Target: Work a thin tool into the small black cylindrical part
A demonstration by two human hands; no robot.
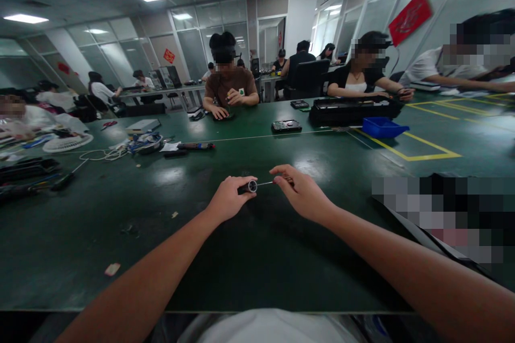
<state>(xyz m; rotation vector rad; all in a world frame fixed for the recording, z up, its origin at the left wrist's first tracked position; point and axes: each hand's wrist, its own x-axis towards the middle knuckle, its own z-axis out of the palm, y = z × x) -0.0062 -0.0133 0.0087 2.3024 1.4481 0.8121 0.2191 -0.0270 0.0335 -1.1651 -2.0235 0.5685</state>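
Observation:
My left hand is closed around a short black cylinder with a pale ring at the end facing right. What kind of thing it is I cannot make out. In my right hand is a screwdriver; its thin metal shaft points left at the cylinder's ringed end. The fingers cover most of the handle. The shaft's tip is at or very near the ring; whether it touches I cannot tell. Both hands are just above the green table, in front of my body.
Cables and a dark pen-shaped tool lie at the left. Ahead are a hard drive, a long black casing and a blue tray. A co-worker sits opposite; others sit right. Small scraps lie at left.

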